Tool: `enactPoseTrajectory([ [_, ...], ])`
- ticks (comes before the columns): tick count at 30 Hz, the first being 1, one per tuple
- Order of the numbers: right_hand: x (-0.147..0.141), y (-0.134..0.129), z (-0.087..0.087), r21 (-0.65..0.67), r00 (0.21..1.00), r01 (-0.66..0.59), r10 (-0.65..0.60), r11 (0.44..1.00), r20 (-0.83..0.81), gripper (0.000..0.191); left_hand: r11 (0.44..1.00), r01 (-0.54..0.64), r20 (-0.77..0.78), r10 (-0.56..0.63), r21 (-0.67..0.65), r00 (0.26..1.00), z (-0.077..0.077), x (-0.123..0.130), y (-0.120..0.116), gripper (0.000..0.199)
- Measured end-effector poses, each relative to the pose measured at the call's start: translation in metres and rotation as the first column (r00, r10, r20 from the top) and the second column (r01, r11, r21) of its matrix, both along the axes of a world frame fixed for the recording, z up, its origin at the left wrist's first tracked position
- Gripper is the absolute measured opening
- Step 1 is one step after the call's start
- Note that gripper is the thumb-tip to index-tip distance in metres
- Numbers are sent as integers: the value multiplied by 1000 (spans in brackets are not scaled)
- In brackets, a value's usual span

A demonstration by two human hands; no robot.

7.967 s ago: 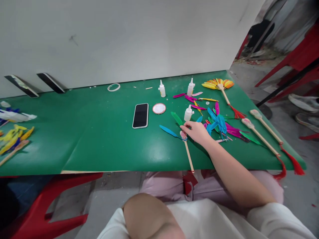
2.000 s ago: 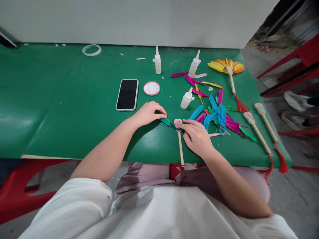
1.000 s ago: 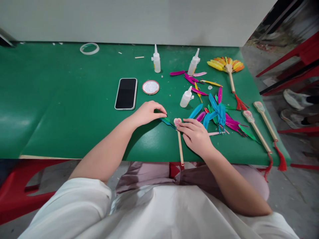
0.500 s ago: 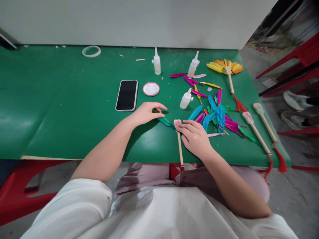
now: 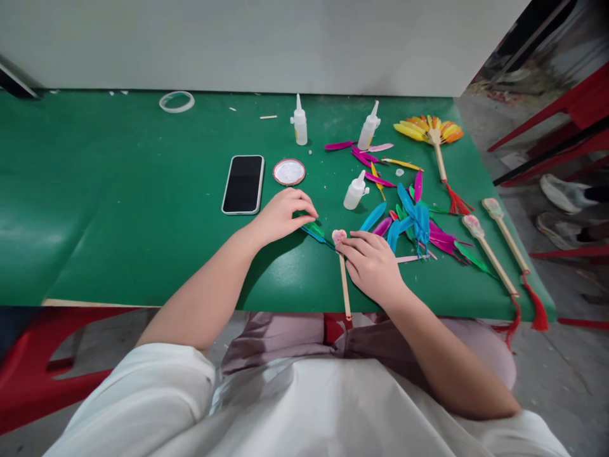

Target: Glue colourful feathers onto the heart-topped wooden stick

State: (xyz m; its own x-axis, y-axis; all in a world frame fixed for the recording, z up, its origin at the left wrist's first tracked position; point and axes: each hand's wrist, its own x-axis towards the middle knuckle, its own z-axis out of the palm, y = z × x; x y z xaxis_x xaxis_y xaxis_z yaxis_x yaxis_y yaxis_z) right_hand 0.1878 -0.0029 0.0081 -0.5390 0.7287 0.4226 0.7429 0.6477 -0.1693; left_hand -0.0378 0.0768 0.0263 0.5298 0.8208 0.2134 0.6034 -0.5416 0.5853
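Observation:
My left hand (image 5: pixel 284 216) is closed, thumb and fingers brought together at a green feather (image 5: pixel 313 228). Beneath that feather lies a blue feather (image 5: pixel 314 236), its quill end reaching the head of a wooden fan handle (image 5: pixel 344 285). The fingers of my right hand (image 5: pixel 371 257) press on the handle's pale, pink-marked head and hold it against the table; what is under the fingertips is hidden. Loose blue, purple and green feathers (image 5: pixel 419 222) are heaped just beyond my right hand.
Three white glue bottles (image 5: pixel 353 193) stand behind the hands. A phone (image 5: pixel 243 185), a round lid (image 5: pixel 288 171) and a tape ring (image 5: pixel 176 101) lie to the left. At right are a yellow-orange feather fan (image 5: pixel 434 134) and two tasselled handles (image 5: pixel 490 254) by the table edge.
The fingers of my left hand have drawn closer together over the green feather. My right hand stays on the handle's head. The view has shifted slightly.

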Motion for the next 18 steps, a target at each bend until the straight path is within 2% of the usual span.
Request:
enactPoseTrajectory([
  [2, 0, 0, 0, 8, 1000, 5, -5, 1000, 2, 24, 997, 67, -18, -67, 39, 998, 1, 0, -1, 12],
  [8, 0, 0, -2, 43, 1000, 4, -3, 999, -9, 21, 976, 216, -136, -208, 42, 969, -1, 3, -4, 15],
  [18, 1, 1, -5, 35, 1000, -2, 3, 999, -23, 22, 963, 263, -222, -245, 58, 944, -4, 7, -8, 16],
])
